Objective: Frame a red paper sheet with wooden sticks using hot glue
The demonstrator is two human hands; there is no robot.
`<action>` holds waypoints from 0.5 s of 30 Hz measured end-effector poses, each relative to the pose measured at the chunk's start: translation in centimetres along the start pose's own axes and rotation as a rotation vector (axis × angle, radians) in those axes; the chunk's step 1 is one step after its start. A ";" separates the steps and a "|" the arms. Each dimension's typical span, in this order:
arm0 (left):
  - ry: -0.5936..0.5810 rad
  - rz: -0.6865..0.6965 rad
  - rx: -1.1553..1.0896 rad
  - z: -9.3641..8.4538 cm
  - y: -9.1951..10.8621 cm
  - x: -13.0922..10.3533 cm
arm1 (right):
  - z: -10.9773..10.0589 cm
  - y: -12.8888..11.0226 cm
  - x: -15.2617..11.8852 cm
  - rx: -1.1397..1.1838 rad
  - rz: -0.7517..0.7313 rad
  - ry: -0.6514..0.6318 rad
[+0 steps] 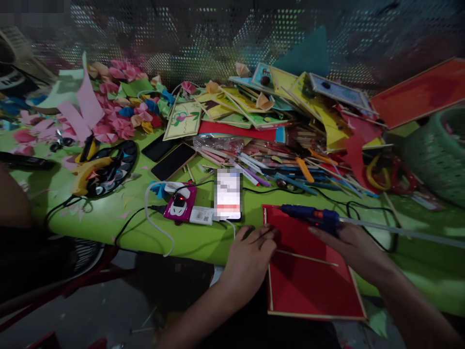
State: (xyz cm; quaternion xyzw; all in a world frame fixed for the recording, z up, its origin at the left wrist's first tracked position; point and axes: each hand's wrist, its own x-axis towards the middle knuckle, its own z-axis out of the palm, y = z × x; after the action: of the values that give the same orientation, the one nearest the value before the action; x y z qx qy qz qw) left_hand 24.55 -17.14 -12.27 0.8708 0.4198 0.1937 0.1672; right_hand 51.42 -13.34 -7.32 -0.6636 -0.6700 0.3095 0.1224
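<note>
A red board (308,291) edged with thin wooden sticks lies at the table's front, overhanging it. At its left edge my left hand (250,257) is closed, fingers curled over the rim; whatever lies under the fingertips is hidden. A thin stick (308,258) lies across the red face, its left end close to that hand. My right hand (352,247) is wrapped around a dark blue glue gun (316,215) above the board's upper part. The nozzle points left, near the board's top edge, and a long clear glue stick (403,229) juts out behind.
A phone with a lit screen (228,194) stands beside a purple power strip (179,206) with cables. Behind are pens and sticks (254,165), decorated cards (236,106) and folded paper flowers (116,116). A yellow glue gun (90,174) lies left; a green basket (436,150) stands right.
</note>
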 end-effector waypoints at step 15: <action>0.012 -0.004 -0.022 0.0 0.0 -0.1 | -0.1 0.5 -0.1 0.013 0.031 0.012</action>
State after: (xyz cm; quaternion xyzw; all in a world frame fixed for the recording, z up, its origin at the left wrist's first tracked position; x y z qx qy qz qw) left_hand 24.54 -17.21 -12.29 0.8670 0.4201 0.2031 0.1749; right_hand 51.93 -13.44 -7.48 -0.6749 -0.6569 0.3118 0.1260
